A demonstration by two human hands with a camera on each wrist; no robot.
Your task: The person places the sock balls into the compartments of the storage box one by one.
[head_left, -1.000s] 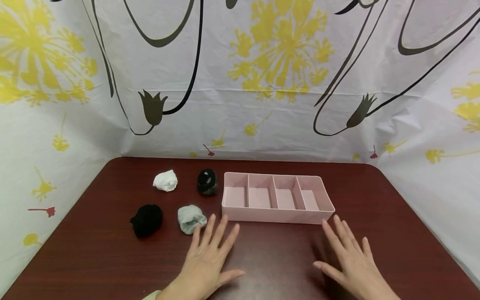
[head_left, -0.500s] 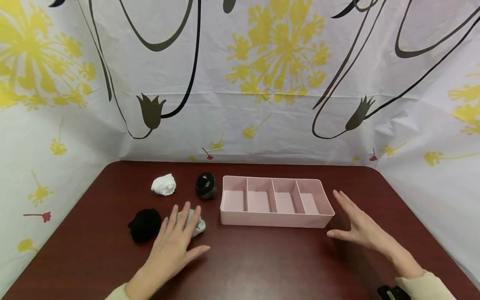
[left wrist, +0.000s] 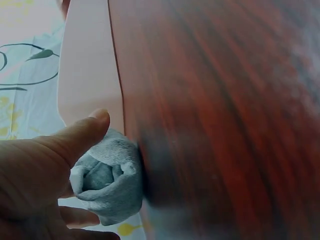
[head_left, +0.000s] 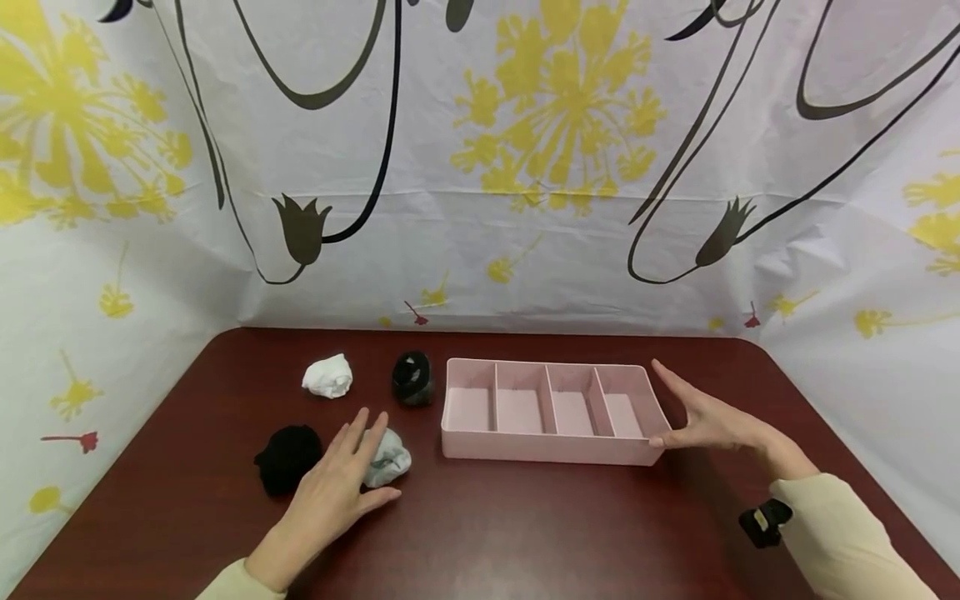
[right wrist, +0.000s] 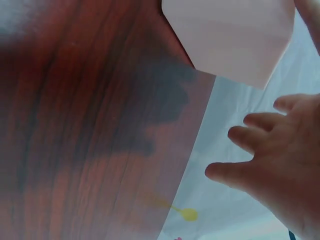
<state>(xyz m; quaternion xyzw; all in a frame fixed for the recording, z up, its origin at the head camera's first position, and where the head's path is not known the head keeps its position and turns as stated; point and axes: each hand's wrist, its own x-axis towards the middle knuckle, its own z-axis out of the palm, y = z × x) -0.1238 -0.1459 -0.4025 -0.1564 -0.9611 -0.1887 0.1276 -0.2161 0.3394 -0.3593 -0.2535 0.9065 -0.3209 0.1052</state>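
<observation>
My left hand (head_left: 330, 479) reaches over the left side of a rolled-up grey sock (head_left: 388, 460), fingers extended and thumb apart. In the left wrist view the thumb passes above the grey sock (left wrist: 112, 182), whose folded opening faces the camera. My right hand (head_left: 712, 421) is at the right end of a pink divided box (head_left: 551, 448), thumb near its front corner and fingers spread along the short side. In the right wrist view the fingers (right wrist: 250, 140) are spread beside the box's end wall (right wrist: 235, 45).
A black rolled bundle (head_left: 288, 460) lies left of my left hand. Behind it are a white bundle (head_left: 328, 377) and a dark bundle with a shiny patch (head_left: 412, 379). The reddish-brown table (head_left: 525, 533) meets a patterned cloth (head_left: 450, 250) at the back and sides.
My left hand has moved left to the grey sock. My right hand has moved forward to the box's right end and turned sideways. Box and bundles stay in place.
</observation>
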